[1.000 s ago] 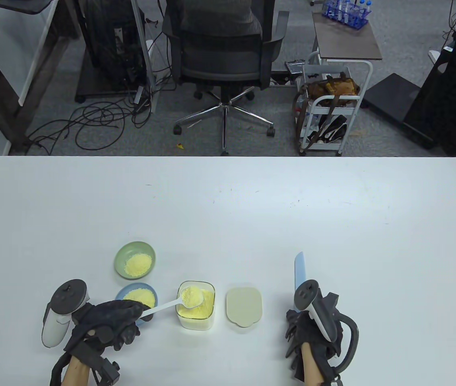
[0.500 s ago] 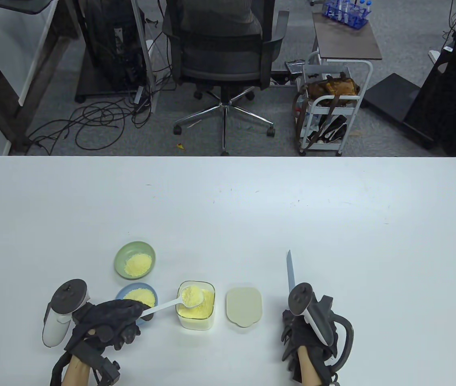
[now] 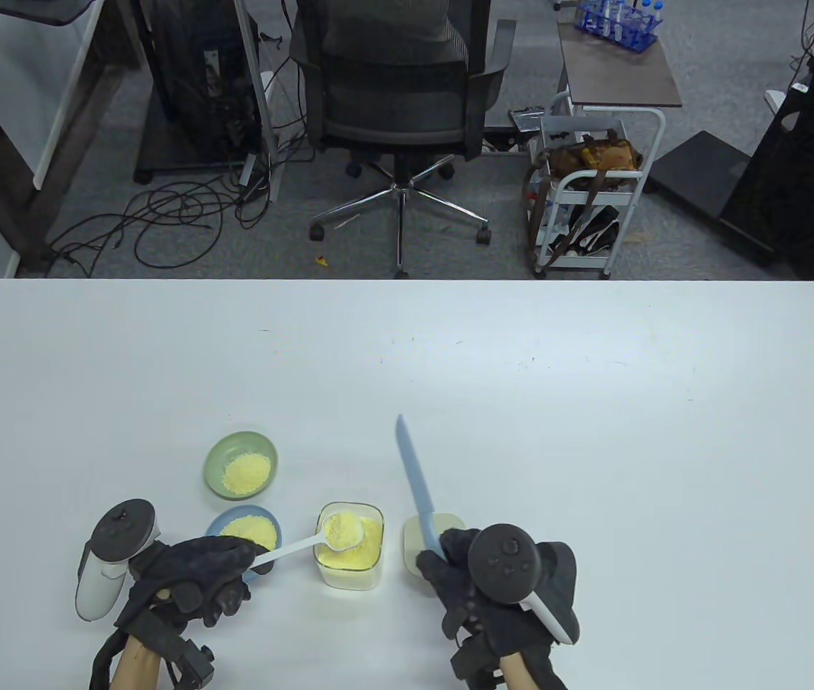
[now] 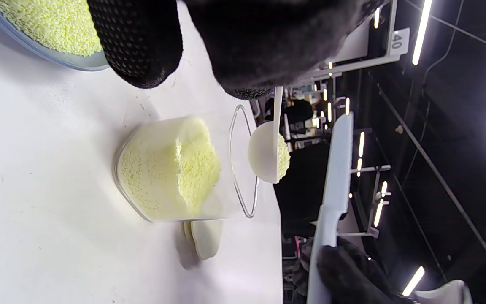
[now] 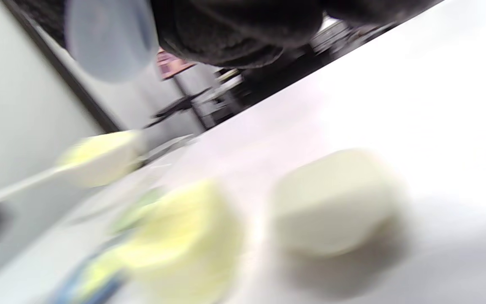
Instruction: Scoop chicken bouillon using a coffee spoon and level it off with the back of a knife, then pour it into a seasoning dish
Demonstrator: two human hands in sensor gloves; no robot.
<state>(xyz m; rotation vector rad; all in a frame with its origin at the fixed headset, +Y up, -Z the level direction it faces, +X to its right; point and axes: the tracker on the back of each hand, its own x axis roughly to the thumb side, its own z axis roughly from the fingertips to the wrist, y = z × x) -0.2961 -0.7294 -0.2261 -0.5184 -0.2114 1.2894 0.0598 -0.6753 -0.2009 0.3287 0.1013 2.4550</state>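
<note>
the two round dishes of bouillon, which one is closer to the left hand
The blue dish, partly tucked behind the left hand; the green dish sits farther back, clear of it.

An office-lab: swivel chair; floor cables; test-tube rack.

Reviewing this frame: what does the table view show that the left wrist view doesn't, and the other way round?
Only the table view shows the green dish of bouillon, the whole left hand with its tracker, and the whole right hand gripping the knife with the blade pointing away over the table.

Only the left wrist view shows, side on, that the coffee spoon is heaped and held clear above the rim of the clear container.

Both show the spoon, container, blue dish, lid and knife, which is not yet touching the spoon.
</note>
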